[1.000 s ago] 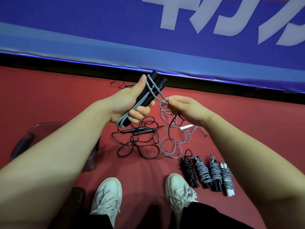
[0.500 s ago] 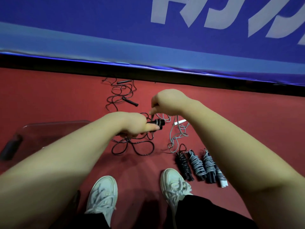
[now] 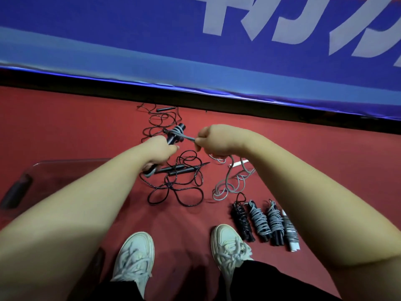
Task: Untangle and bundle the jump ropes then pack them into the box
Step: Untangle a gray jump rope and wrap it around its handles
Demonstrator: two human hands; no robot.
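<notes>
Apparently left hand (image 3: pixel 159 151) grips black handles (image 3: pixel 171 138) angled away-rightward; right hand (image 3: pixel 213 141) pinches their grey cord (image 3: pixel 188 138) taut.

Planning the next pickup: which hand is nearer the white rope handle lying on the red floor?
Right. The right hand, pinching grey cord, is just up-left of the white rope handle; the left hand, gripping black handles, is farther left.

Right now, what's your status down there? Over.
Left hand grips handles. Right hand pinches grey rope, taut round them. Four bundles on floor; black rope loose below.
</notes>
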